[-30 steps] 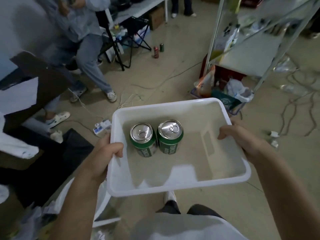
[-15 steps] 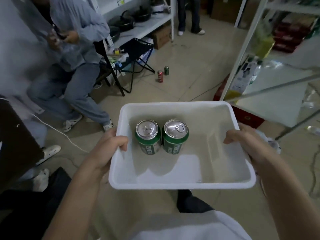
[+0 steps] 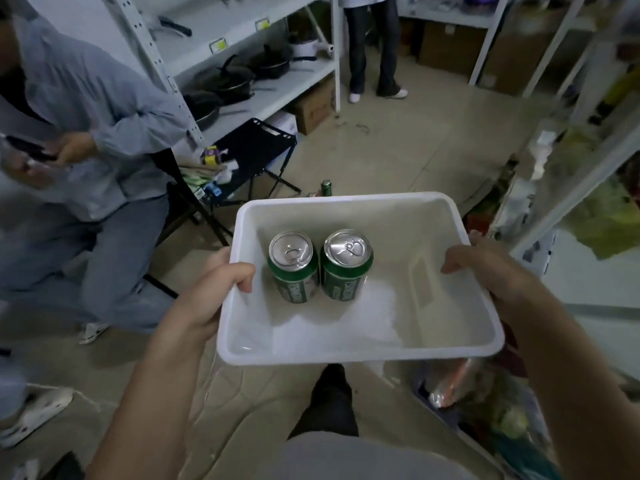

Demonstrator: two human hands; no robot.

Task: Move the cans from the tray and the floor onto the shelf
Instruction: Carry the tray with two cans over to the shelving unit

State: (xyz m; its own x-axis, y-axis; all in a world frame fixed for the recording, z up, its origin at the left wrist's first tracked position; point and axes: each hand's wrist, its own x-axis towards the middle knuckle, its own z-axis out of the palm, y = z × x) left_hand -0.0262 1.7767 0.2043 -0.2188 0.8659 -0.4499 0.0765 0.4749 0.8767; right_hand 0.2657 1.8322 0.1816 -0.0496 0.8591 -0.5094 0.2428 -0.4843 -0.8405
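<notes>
Nearest the wearer, at six o'clock, a shallow white plastic tray is held level between both hands, presumably so its load does not slide. At nine o'clock of it the left hand is clamped on the rim, thumb hooked inside; at three o'clock the right hand is wrapped over the opposite rim likewise. Two green aluminium cans stand upright side by side toward the tray's eleven o'clock. Beyond its far edge, at twelve o'clock, another green can waits on the floor. Farther off at two o'clock stands a white metal shelf, blurred, likely the destination.
</notes>
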